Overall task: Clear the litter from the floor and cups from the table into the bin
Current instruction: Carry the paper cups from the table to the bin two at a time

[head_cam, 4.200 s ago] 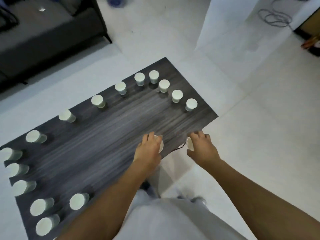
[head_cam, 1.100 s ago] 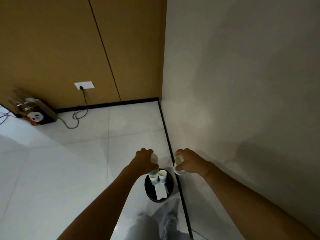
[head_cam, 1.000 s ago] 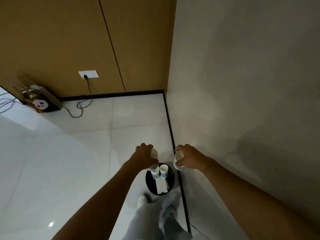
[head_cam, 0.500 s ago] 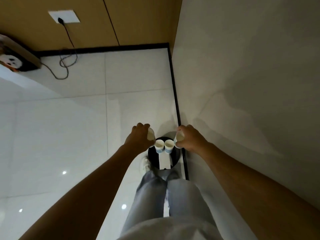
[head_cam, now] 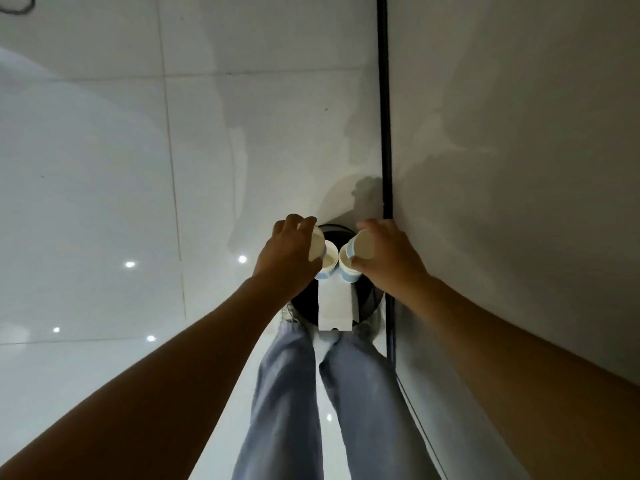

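A round black bin (head_cam: 366, 299) stands on the white tiled floor right against the wall, just past my feet. Inside it I see two paper cups (head_cam: 330, 261) with blue bands and a flat white paper piece (head_cam: 335, 308). My left hand (head_cam: 289, 259) grips a white paper cup (head_cam: 317, 245) over the bin's left rim. My right hand (head_cam: 389, 259) grips another white paper cup (head_cam: 362, 244) over the right rim. Both held cups lie tilted, their mouths turned towards each other.
A grey wall (head_cam: 519, 168) runs along the right side, with a black skirting strip (head_cam: 385, 133) at its foot. White glossy floor tiles (head_cam: 138, 202) spread to the left. My legs in blue jeans (head_cam: 311, 393) stand directly before the bin.
I carried the two cups from the dark table to the bin in the corner. Over the last second my view tipped down and both hands came lower, over the bin.
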### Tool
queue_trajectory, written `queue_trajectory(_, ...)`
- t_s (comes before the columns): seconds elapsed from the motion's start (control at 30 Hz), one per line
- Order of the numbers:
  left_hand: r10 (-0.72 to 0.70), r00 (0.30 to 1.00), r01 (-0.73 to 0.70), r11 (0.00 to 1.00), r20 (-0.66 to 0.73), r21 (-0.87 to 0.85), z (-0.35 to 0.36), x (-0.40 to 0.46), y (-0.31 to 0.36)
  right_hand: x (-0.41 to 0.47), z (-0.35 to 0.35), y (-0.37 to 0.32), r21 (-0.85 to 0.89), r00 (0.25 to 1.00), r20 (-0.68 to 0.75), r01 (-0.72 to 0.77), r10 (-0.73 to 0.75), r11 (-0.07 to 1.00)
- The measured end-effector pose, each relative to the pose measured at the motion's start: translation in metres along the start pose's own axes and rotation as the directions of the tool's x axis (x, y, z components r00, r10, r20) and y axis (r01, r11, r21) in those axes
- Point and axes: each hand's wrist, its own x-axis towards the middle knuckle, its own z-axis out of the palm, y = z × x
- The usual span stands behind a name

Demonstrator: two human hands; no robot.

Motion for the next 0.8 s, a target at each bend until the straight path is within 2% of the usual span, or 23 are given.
queue_trajectory(0.2,0.017,0.997,-0.018,1.000,0.081,0.016,0.055,0.044,-0.029,0.041,0.050,0.030,-0.026,0.999,0.043,0.022,-0.021,0.999)
queue_trajectory(0.4,0.004,0.987,-0.002,1.000,0.162,-0.013,0.081,0.059,-0.046,0.058,0.068,0.045,-0.103,0.989,0.146,0.024,-0.009,0.994)
queue_trajectory(0.57,0.049,0.966,-0.062,0.997,0.252,0.043,0.091,0.061,-0.046,0.061,0.079,0.044,-0.174,0.983,0.185,0.049,-0.017,0.983)
queue_trajectory(0.7,0.068,0.988,-0.084,0.990,0.142,0.115,0.071,0.046,-0.047,0.047,0.074,0.039,-0.251,0.994,0.097,0.064,-0.041,0.966)
queue_trajectory(0.8,0.060,0.994,-0.069,0.993,0.096,0.095,0.039,0.019,-0.043,0.023,0.060,0.020,-0.274,0.998,0.056,0.048,-0.034,0.961)
